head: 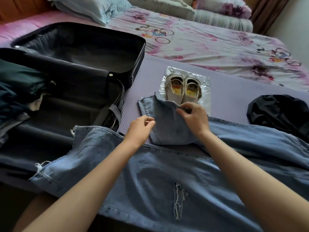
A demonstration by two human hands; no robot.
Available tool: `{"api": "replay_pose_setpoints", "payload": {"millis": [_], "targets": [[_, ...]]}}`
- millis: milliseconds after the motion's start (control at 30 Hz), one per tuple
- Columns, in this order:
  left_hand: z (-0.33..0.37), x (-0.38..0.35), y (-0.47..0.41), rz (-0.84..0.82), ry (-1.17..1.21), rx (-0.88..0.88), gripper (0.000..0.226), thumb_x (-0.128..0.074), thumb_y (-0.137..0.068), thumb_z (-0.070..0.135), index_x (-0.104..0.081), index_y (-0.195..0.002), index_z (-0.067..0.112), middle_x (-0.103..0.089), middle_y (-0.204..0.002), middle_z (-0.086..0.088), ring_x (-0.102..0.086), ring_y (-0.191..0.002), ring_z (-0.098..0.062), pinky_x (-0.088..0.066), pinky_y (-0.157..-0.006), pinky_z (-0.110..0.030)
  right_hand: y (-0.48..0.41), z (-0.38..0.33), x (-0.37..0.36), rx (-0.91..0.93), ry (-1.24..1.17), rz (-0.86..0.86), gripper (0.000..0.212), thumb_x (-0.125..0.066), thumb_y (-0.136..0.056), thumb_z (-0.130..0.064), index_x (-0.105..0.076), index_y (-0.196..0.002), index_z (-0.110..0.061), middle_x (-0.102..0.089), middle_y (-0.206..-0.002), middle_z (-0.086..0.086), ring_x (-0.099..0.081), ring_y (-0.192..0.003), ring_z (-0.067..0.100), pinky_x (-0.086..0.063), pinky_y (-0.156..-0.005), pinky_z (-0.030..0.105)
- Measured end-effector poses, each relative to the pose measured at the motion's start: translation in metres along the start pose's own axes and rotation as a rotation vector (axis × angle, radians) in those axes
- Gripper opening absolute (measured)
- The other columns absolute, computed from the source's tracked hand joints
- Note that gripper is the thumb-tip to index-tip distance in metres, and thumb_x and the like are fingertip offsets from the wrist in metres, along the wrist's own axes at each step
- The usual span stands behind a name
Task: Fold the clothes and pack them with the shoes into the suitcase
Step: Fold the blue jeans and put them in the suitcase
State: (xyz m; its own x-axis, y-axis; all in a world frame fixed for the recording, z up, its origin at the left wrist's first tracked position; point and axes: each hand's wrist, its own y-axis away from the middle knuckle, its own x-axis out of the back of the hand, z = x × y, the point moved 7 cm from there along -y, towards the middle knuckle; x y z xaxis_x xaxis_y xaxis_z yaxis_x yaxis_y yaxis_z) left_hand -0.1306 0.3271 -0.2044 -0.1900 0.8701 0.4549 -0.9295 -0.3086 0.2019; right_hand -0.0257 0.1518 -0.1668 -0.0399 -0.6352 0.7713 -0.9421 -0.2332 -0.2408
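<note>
Blue ripped jeans [167,178] lie spread across the purple mat, one leg end hanging over the suitcase edge. A folded-over denim part [160,114] sits ahead of me. My right hand [194,119] pinches its upper edge next to the shoes. My left hand [140,129] touches its left side, fingers curled on the cloth. A pair of white shoes [182,89] stands on a clear plastic bag [204,84] just beyond. The open black suitcase [87,67] lies at the left, with dark clothes [18,86] in its near half.
A black garment [280,113] lies bunched at the right on the purple mat [234,97]. Behind is a bed with a flowered sheet [209,44], a pale blue pillow [93,9] and rolled bedding at the far edge.
</note>
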Motion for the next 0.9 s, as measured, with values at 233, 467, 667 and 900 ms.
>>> {"api": "replay_pose_setpoints", "payload": {"millis": [233,467,667,900], "targets": [[-0.012,-0.011,-0.035,0.022,0.508,0.370,0.101,-0.050,-0.064,0.081,-0.051,-0.128,0.003,-0.060,-0.120,-0.018,-0.060,-0.107,-0.034,-0.050,-0.090,-0.050,0.088,-0.050,0.003,0.591,0.153,0.034,0.008,-0.068,-0.085,-0.027,-0.074,-0.081,-0.021,-0.062,-0.074,-0.004,-0.056,-0.072,0.019,-0.047,-0.060,0.030],[-0.020,0.012,-0.055,0.302,0.401,0.297,0.024,-0.074,-0.073,0.013,-0.053,-0.083,0.011,-0.065,-0.104,-0.014,-0.064,-0.094,-0.030,-0.056,-0.079,-0.050,0.090,-0.033,-0.007,0.543,0.198,-0.111,0.023,-0.067,-0.079,-0.034,-0.073,-0.097,-0.022,-0.068,-0.086,-0.006,-0.061,-0.080,0.020,-0.050,-0.073,0.032],[-0.002,0.025,-0.046,0.372,0.375,0.179,0.045,-0.067,-0.080,0.001,-0.052,-0.121,0.010,-0.060,-0.117,-0.011,-0.061,-0.101,-0.027,-0.056,-0.079,-0.046,0.050,0.035,0.016,0.287,0.367,-0.432,0.038,-0.074,-0.076,-0.042,-0.069,-0.103,-0.015,-0.068,-0.105,0.001,-0.056,-0.109,0.020,-0.023,-0.112,0.030],[0.037,0.061,-0.006,0.417,0.622,0.012,0.043,-0.062,-0.085,-0.004,-0.049,-0.123,0.009,-0.059,-0.113,-0.013,-0.063,-0.099,-0.025,-0.058,-0.055,-0.028,0.058,0.016,0.090,0.422,0.392,0.040,0.016,-0.064,-0.079,-0.025,-0.066,-0.072,-0.011,-0.063,-0.069,0.002,-0.061,-0.062,0.027,-0.041,-0.058,0.026]]}}
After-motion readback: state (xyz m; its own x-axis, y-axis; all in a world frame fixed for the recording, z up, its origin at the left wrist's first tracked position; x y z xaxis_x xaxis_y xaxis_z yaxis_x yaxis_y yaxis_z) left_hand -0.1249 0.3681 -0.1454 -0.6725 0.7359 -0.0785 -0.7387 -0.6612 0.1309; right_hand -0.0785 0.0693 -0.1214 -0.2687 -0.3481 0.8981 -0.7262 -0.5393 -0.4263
